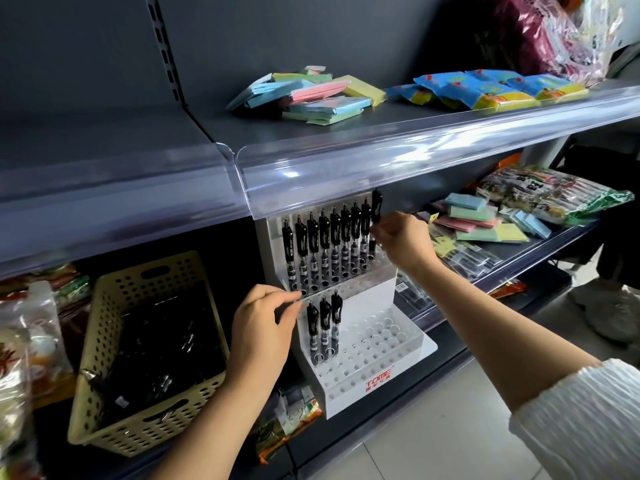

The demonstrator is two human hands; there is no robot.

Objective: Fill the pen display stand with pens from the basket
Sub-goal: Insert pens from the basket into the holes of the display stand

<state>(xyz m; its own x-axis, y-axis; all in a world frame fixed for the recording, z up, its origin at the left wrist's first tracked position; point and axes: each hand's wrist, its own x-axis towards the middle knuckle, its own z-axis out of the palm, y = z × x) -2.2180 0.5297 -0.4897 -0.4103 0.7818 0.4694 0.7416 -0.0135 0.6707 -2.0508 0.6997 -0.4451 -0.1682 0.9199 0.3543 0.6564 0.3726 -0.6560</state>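
**Pens Into the Stand**

Left of the stand (360, 389), the basket (104, 341) holds black pens (162, 341). The left hand (263, 323) curls at the stand's left edge; I cannot tell if it holds anything. The right hand (401, 240) pinches a pen (376, 204) at the stand's top right.

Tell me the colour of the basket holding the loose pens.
The basket is pale yellow, perforated with round holes; the head view shows it.
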